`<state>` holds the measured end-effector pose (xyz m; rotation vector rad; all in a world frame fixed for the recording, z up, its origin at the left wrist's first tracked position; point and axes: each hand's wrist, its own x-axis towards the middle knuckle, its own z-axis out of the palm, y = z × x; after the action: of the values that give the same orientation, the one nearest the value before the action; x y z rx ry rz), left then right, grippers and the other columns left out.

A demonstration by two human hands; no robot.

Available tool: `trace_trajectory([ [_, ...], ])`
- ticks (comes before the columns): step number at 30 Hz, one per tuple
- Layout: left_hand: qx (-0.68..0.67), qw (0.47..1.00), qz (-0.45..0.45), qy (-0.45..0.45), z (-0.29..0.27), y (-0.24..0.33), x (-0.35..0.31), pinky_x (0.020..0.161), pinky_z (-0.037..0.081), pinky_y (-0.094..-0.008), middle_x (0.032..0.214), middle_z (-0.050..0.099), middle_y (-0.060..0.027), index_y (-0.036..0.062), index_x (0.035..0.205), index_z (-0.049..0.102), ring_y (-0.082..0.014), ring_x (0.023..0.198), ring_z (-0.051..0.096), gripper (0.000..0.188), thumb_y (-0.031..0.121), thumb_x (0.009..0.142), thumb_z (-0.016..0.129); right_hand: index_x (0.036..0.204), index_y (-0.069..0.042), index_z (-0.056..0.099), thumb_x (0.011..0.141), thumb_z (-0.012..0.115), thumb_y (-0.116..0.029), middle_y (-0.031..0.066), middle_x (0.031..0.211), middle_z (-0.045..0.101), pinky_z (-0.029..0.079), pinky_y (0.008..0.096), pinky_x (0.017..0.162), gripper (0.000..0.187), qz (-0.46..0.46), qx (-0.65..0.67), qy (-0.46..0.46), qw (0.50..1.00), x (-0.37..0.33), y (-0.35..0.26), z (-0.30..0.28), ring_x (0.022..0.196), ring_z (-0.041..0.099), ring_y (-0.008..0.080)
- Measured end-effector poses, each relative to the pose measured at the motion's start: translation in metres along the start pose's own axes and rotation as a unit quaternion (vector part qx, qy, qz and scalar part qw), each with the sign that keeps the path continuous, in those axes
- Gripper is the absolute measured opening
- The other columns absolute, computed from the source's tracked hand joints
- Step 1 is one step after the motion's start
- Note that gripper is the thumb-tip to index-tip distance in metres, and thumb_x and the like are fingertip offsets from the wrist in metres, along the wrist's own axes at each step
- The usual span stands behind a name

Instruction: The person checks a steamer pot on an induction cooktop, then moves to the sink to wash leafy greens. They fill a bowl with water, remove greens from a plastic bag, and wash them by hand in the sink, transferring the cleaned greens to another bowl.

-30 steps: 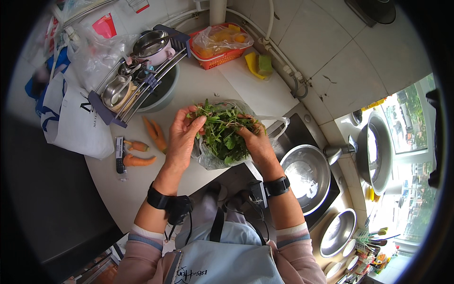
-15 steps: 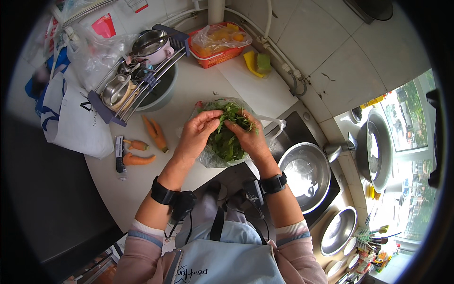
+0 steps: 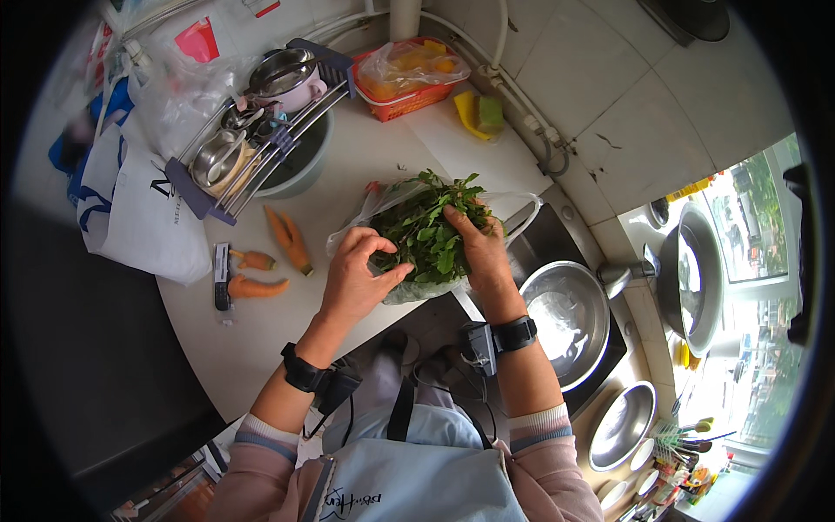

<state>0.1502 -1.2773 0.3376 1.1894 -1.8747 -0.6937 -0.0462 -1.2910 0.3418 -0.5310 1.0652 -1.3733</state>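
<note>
A bunch of leafy greens [image 3: 432,222] fills the mouth of a clear plastic bag [image 3: 413,294] at the counter's front edge. My right hand [image 3: 480,254] is closed round the right side of the bunch, its thumb lying over the leaves. At the left side of the greens is my left hand [image 3: 358,271], its thumb and fingers apart with nothing held between them. Its fingertips come close to the leaves; whether they touch is hard to tell. The lower stems are hidden inside the bag.
Several carrots [image 3: 289,241] and a black-and-white packet [image 3: 223,277] lie left on the counter. A dish rack [image 3: 261,165] stands over a grey basin [image 3: 306,165]. Behind is a red basket [image 3: 409,103]. A metal bowl [image 3: 564,324] sits in the sink at right, near the faucet [image 3: 628,271].
My hands have moved apart. The left has let go of the greens and drawn back toward me; the right has shifted rightward with its grip. The greens now spread wider and stand higher.
</note>
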Motion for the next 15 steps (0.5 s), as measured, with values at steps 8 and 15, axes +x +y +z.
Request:
trace_trajectory([
  [8, 0.000, 1.000, 0.007, 0.022, 0.007, 0.004, 0.002, 0.069, 0.049, -0.0334, 0.087, 0.058, -0.0050, 0.0058, 0.090, 0.066, -0.0207, 0.079, 0.059, 0.022, 0.011, 0.073, 0.078, 0.112, -0.001, 0.058, 0.088, 0.067, -0.011, 0.0066, 0.103, 0.065, 0.055, 0.0287, 0.078, 0.028, 0.005, 0.052, -0.005, 0.999, -0.002, 0.000, -0.001, 0.089, 0.064, 0.0156],
  [15, -0.009, 0.999, -0.040, 0.031, 0.016, 0.005, 0.006, 0.062, 0.049, -0.0298, 0.081, 0.059, -0.0045, 0.0053, 0.093, 0.067, -0.0175, 0.071, 0.059, 0.016, 0.007, 0.078, 0.073, 0.112, 0.000, 0.058, 0.088, 0.066, -0.012, 0.0073, 0.103, 0.065, 0.055, 0.0292, 0.077, 0.028, 0.011, 0.056, -0.005, 0.998, -0.004, -0.002, -0.002, 0.088, 0.064, 0.0160],
])
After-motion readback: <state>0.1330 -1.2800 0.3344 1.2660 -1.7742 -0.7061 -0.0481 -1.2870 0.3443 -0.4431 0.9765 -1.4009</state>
